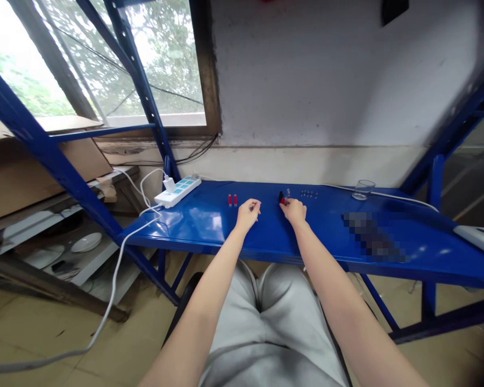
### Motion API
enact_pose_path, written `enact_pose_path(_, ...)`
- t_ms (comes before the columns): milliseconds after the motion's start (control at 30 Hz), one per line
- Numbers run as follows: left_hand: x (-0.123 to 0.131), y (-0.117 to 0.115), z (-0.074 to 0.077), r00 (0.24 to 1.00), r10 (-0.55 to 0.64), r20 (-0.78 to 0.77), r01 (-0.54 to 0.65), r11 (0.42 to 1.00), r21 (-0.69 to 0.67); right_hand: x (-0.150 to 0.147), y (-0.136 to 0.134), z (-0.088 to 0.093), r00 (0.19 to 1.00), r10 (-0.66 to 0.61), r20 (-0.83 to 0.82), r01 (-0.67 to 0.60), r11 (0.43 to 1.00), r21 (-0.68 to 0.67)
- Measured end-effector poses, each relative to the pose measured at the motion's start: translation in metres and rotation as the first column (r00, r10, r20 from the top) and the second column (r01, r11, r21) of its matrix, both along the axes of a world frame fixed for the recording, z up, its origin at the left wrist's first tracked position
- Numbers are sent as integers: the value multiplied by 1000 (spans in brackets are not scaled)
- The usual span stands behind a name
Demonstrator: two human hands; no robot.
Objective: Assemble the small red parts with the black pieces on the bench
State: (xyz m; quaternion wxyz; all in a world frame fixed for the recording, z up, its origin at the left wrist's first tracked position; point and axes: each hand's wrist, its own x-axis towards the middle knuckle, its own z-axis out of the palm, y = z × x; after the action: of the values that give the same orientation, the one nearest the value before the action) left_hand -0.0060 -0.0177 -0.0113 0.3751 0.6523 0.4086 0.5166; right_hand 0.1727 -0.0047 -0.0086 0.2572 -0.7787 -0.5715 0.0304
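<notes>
My left hand is closed above the blue table, with its fingertips curled together. A small dark bit shows at the fingers, too small to name. To its left, two small red cylinders with pale lower ends stand side by side. My right hand pinches a small red piece at the table's surface. Right behind those fingertips are small black pieces and a small clear piece. Several tiny shiny parts lie in rows to the right of this hand.
The blue table has a white power strip with a plugged-in cable at its left end. A clear glass stands back right, near a blurred-out dark object. A white device sits at the right edge. Blue posts flank the table.
</notes>
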Motion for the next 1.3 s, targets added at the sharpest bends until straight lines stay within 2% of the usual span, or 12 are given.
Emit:
enact_pose_path(433, 0, 0, 0, 1000, 4, -8, -4, 1000, -3, 1, 6, -3, 1000, 16, 11, -16, 1000, -1)
enact_pose_path(800, 1, 0, -1, 1000, -4, -20, 4, 1000, 7, 10, -6, 3, 992, -73, -105, 68, 996, -55)
enact_pose_path(967, 1, -1, 0, 999, -6, -35, 6, 1000, 8, 12, -7, 3, 990, -102, -95, 94, 992, -86)
enact_pose_path(1200, 1, -1, -2, 998, -15, -65, 16, 1000, 16, 12, -1, 1, 990, -118, -78, 114, 992, -55)
enact_pose_path(1300, 0, 2, -5, 994, 15, -108, -9, 999, 50, 12, 1, -1, 990, -118, -76, 114, 992, -53)
